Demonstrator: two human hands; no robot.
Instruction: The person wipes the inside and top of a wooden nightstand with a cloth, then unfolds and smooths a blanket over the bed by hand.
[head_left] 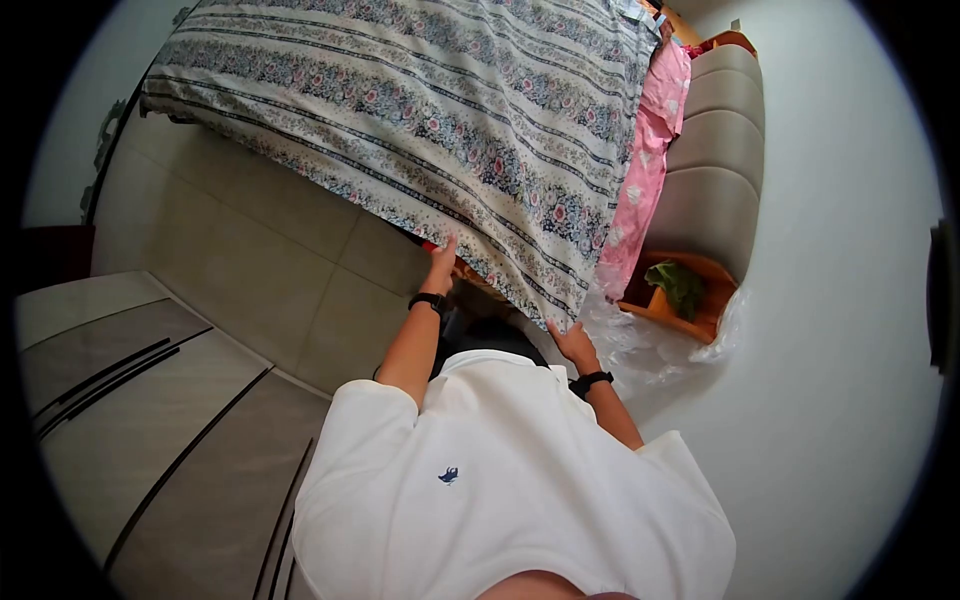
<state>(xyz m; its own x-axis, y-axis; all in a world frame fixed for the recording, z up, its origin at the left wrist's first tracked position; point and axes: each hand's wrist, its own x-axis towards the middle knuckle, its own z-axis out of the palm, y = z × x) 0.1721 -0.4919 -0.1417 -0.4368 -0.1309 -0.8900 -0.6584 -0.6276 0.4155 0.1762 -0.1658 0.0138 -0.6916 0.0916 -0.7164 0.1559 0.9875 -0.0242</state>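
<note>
A floral, striped bed sheet point(430, 115) is spread over the bed, its near edge hanging over the side. My left hand point(443, 264) is closed on that edge, with the fingers partly hidden by the cloth. Farther right, my right hand point(572, 342) pinches the sheet close to its near right corner. The cloth between my two hands is fairly straight. Under the edge, beside my left hand, a bit of red and some orange-brown material show, too little to name. Pink fabric with white patches point(650, 165) sticks out past the sheet's right side.
A padded beige headboard point(712, 165) stands on the right against a pale wall point(840, 300). Below it is a wooden nook point(700, 275) holding a dark green item, with clear plastic film point(640, 345) around it. Wardrobe doors point(150, 420) line the left; tiled floor point(270, 260) lies between.
</note>
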